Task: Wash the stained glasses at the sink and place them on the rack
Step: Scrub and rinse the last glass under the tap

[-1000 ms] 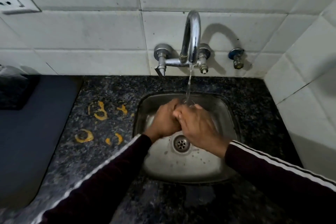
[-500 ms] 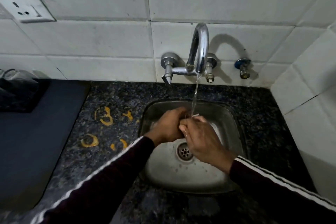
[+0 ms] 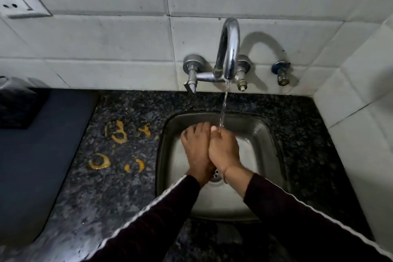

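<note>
both hands had changed since the earlier frame: before, they were curled together under the stream; now they lay flatter, side by side, fingers stretched toward the back of the sink.

left hand (image 3: 196,151): over the sink (image 3: 270,134), back up, fingers straight and spread, holding nothing visible. touching the right hand along its inner edge.

right hand (image 3: 224,151): just beside the left, edge-on, fingers extended, tips under the water (image 3: 223,106). no object seen in its grasp.

glasses: none visible in either hand, in the sink or on the counter; their place could not be told.

tap (image 3: 228,49): chrome, wall-mounted, running a thin stream onto the right fingertips.

drain (image 3: 215,174): partly hidden beneath the wrists.

counter (image 3: 127,198): dark speckled stone around the sink.

stains (image 3: 116,132): yellow rings and smears on the counter, left of the sink, well apart from the hands.

mat (image 3: 32,166): dark, at the far left.

socket (image 3: 14,0): on the tiled wall, upper left.

valve (image 3: 281,73): small, blue-capped, right of the tap.

sleeves (image 3: 308,225): dark with white stripe, on both arms.
</note>
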